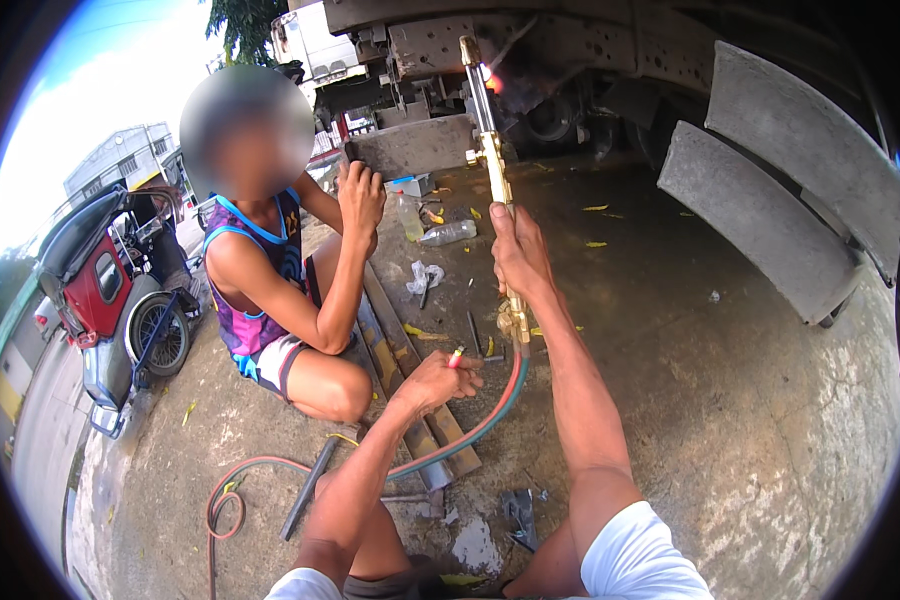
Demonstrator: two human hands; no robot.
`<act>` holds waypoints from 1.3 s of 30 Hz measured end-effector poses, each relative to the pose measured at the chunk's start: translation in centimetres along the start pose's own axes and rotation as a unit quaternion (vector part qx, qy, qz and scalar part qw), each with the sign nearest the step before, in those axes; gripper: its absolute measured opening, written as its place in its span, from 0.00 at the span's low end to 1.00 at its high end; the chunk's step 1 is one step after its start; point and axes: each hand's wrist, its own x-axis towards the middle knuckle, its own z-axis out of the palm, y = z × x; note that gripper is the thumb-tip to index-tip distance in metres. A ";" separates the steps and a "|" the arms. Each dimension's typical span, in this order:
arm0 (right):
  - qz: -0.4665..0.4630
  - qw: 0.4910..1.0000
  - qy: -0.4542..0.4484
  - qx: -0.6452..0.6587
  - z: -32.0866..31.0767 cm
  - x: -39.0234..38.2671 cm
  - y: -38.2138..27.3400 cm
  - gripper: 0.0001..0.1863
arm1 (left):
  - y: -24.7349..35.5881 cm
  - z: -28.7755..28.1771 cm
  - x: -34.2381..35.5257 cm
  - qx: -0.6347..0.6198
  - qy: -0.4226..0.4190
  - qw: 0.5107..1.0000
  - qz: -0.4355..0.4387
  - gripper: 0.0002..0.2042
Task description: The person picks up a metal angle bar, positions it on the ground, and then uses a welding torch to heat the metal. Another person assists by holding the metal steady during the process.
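My right hand (pixel 520 256) is wrapped round the brass body of a cutting torch (pixel 496 172). The torch points away from me, its head raised in front of a truck's rusty underside (pixel 570 45). An orange glow (pixel 492 80) shows just right of the torch tubes. Red and green hoses (pixel 490 425) run from the torch's lower end, curve left and pass by my left forearm. Lower and to the left, my left hand (pixel 438 382) is closed on a small lighter (pixel 457 357) with a red and yellow end.
A person (pixel 260 250) squats at left, hands raised near the truck. Steel bars (pixel 400 350) and a hammer (pixel 415 497) lie on the concrete between us. Plastic bottles (pixel 448 233) lie beyond. Curved grey mudguards (pixel 760 215) hang at right; a red sidecar (pixel 100 290) stands far left.
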 end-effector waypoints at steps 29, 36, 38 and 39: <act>-0.007 1.000 0.000 -0.013 -0.2 -0.2 -0.6 0.28 | -6.1 1.1 -1.0 0.071 0.021 0.997 0.007 0.19; -0.001 0.999 -0.007 -0.031 -0.3 0.1 0.0 0.29 | -5.8 1.0 -0.8 0.103 0.010 0.995 0.000 0.20; 0.001 0.999 -0.001 -0.034 -0.4 0.0 0.1 0.30 | -5.2 1.4 -0.9 0.109 0.009 0.994 0.003 0.20; 0.002 0.999 0.000 -0.034 -0.5 0.0 0.3 0.30 | -5.0 1.8 -1.2 0.107 0.016 0.994 0.000 0.20</act>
